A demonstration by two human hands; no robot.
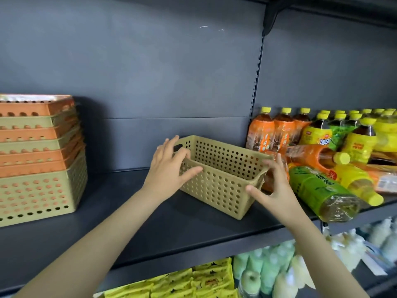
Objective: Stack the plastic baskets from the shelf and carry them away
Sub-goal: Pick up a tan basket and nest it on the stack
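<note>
A single beige perforated plastic basket (pixel 217 181) stands empty on the dark shelf (pixel 150 229), turned at an angle. My left hand (pixel 169 168) grips its left end, fingers over the rim and thumb on the front wall. My right hand (pixel 271 190) holds its right end by the handle lip, thumb on the front wall. At the far left of the same shelf stands a nested stack of orange and beige baskets (pixel 36 160), several high and partly cut off by the frame edge.
Right of the basket, drink bottles (pixel 318 134) with yellow caps crowd the neighbouring shelf; a green bottle (pixel 322 194) and others lie tipped toward the basket. A slotted upright (pixel 256 82) divides the bays. Yellow packets (pixel 193 282) and pale pouches fill the shelf below.
</note>
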